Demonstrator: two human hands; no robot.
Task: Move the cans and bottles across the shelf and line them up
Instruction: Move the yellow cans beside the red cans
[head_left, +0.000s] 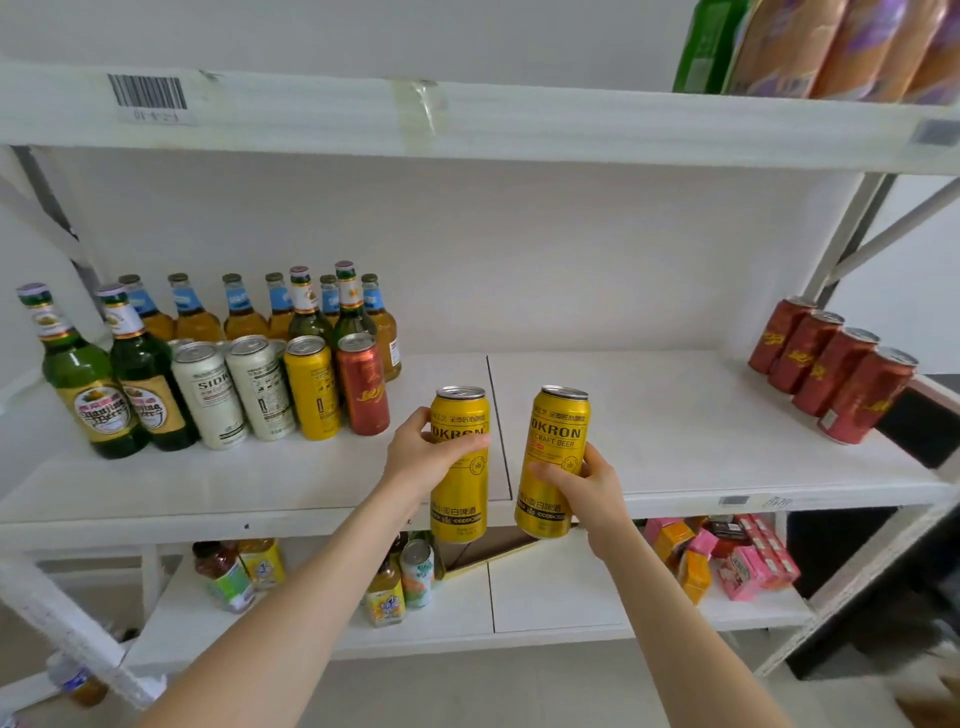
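My left hand (425, 453) grips a tall yellow beer can (459, 499) and my right hand (582, 483) grips a second yellow can (554, 441). Both cans are upright in the air, in front of the middle of the white shelf (675, 441). At the shelf's left stand green bottles (83, 374), amber bottles (244, 312), white cans (208, 395), one yellow can (310, 387) and one red can (362, 384). A row of several red cans (831, 364) lines the shelf's right end.
An upper shelf (467, 119) runs overhead with packaged goods (831, 47) at the top right. The lower shelf carries juice bottles (395, 587) and pink and orange cartons (727, 556). Slanted frame bars (62, 613) stand at the left and right ends.
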